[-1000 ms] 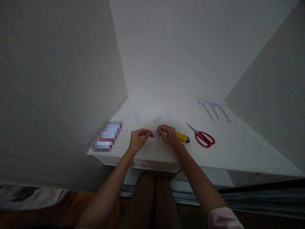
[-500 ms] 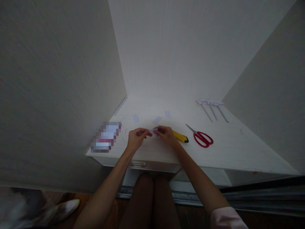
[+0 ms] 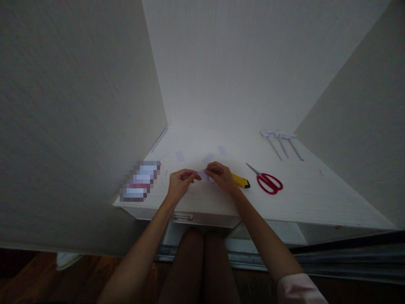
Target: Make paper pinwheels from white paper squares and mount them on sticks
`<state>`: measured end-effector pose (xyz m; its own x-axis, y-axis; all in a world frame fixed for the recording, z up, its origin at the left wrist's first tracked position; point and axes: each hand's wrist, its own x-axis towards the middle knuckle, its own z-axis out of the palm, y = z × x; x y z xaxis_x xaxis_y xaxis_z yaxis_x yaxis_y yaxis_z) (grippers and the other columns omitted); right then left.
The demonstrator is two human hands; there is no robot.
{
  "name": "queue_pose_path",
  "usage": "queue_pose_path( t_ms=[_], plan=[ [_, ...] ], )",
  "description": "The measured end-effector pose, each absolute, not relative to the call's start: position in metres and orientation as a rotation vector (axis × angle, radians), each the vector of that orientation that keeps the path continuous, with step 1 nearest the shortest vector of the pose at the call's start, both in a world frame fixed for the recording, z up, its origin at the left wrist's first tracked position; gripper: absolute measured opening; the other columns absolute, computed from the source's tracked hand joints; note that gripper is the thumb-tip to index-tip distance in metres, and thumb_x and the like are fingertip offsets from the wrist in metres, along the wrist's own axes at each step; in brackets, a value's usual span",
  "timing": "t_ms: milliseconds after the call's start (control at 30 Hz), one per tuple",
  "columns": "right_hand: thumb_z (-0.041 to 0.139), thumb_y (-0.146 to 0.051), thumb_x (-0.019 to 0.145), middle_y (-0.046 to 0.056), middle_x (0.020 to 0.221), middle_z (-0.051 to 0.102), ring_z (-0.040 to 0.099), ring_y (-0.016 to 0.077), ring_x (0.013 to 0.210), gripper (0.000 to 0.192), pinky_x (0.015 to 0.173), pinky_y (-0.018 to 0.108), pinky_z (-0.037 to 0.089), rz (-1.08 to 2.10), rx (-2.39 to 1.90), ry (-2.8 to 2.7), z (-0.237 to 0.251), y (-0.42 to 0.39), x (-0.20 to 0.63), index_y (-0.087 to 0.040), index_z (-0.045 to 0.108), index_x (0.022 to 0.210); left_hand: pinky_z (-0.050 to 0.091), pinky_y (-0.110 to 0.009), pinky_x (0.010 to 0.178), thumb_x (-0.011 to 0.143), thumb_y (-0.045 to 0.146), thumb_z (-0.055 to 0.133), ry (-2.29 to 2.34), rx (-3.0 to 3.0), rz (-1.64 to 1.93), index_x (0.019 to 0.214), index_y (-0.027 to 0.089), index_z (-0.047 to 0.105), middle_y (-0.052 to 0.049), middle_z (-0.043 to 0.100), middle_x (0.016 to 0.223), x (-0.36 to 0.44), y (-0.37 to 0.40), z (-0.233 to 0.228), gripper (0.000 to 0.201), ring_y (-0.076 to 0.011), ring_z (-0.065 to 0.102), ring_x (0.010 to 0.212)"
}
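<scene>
1. Two legs (image 3: 194,266), close together, below the desk's front edge.
2. Drawer (image 3: 211,218), white, metal handle, shut as far as I can see.
3. Left hand (image 3: 181,184), thumb and fingertips pinching one side of a small paper piece (image 3: 203,173).
4. Right hand (image 3: 221,175), fingers bent, gripping the opposite side; the paper is held between both hands, at the desk's front.
5. Yellow tool (image 3: 241,180), black-ended, lying just beside the right hand, partly hidden.
6. Scissors (image 3: 269,183), red handles, right of the tool.
7. Oblong object (image 3: 141,181), pixelated, at the desk's left edge.
8. Three paper slips (image 3: 208,158), lying apart beyond the hands.
9. Three thin sticks (image 3: 275,148), folded white tops, far right.
</scene>
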<state>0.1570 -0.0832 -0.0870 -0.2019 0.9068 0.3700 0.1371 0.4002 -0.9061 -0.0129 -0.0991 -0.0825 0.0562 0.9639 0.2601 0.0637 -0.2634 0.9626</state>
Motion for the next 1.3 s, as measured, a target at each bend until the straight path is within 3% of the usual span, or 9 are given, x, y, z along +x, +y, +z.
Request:
queue_pose_path(
  t_ms=[100, 300, 467, 700, 1000, 1300],
  plan=[
    [0.058, -0.028, 0.075, 0.002, 0.074, 0.061, 0.057, 0.0125, 0.07, 0.01, 0.068, 0.026, 0.044, 0.735, -0.977, -1.799, -0.0874, -0.0845, 0.1598, -0.019, 0.055, 0.077, 0.046, -0.024, 0.056, 0.071, 0.029, 0.062, 1.097, 1.522, 1.321, 0.071, 0.014, 0.065, -0.005, 0.069, 0.065, -0.0149, -0.0991, -0.0849, 0.015, -0.0148, 0.063, 0.061],
    [0.052, -0.032, 0.08, 0.003, 0.074, 0.06, 0.055, 0.013, 0.069, 0.014, 0.069, 0.028, 0.043, 0.485, -1.04, -2.033, -0.0886, -0.0871, 0.1666, -0.018, 0.054, 0.078, 0.047, -0.024, 0.058, 0.072, 0.032, 0.061, 1.114, 1.628, 1.274, 0.068, 0.015, 0.066, -0.004, 0.068, 0.065, -0.0156, -0.1001, -0.0853, 0.018, -0.0143, 0.062, 0.061],
    [0.059, -0.033, 0.074, 0.005, 0.082, 0.064, 0.058, 0.0134, 0.073, 0.023, 0.069, 0.027, 0.045, 0.749, -1.0, -1.797, -0.0854, -0.0855, 0.1623, -0.018, 0.055, 0.091, 0.047, -0.025, 0.057, 0.071, 0.031, 0.061, 1.091, 1.557, 1.29, 0.071, 0.014, 0.065, -0.005, 0.069, 0.065, -0.0148, -0.1019, -0.081, 0.017, -0.0147, 0.062, 0.061],
    [0.057, -0.034, 0.073, 0.001, 0.059, 0.06, 0.051, 0.0107, 0.054, 0.022, 0.051, 0.023, 0.038, 0.917, -1.132, -1.801, -0.0848, -0.0819, 0.1604, -0.015, 0.066, 0.067, 0.046, -0.025, 0.057, 0.071, 0.029, 0.062, 1.073, 1.514, 1.307, 0.071, 0.015, 0.064, -0.005, 0.069, 0.065, -0.0142, -0.1005, -0.0831, 0.015, -0.0154, 0.063, 0.062],
    [0.059, -0.033, 0.07, 0.0, 0.058, 0.061, 0.05, 0.0104, 0.054, 0.02, 0.054, 0.023, 0.038, 0.977, -1.147, -1.711, -0.0803, -0.0837, 0.1629, -0.016, 0.069, 0.066, 0.047, -0.026, 0.057, 0.072, 0.03, 0.061, 1.068, 1.527, 1.302, 0.072, 0.013, 0.064, -0.006, 0.069, 0.066, -0.0152, -0.1002, -0.0851, 0.017, -0.0158, 0.064, 0.062],
    [0.051, -0.03, 0.075, -0.001, 0.055, 0.056, 0.048, 0.0097, 0.052, 0.023, 0.052, 0.022, 0.036, 0.898, -1.128, -1.75, -0.088, -0.0784, 0.1608, -0.015, 0.062, 0.061, 0.047, -0.026, 0.058, 0.073, 0.03, 0.06, 1.005, 1.511, 1.307, 0.075, 0.013, 0.064, -0.008, 0.07, 0.069, -0.0132, -0.0995, -0.0874, 0.018, -0.0176, 0.065, 0.065]
  ],
)
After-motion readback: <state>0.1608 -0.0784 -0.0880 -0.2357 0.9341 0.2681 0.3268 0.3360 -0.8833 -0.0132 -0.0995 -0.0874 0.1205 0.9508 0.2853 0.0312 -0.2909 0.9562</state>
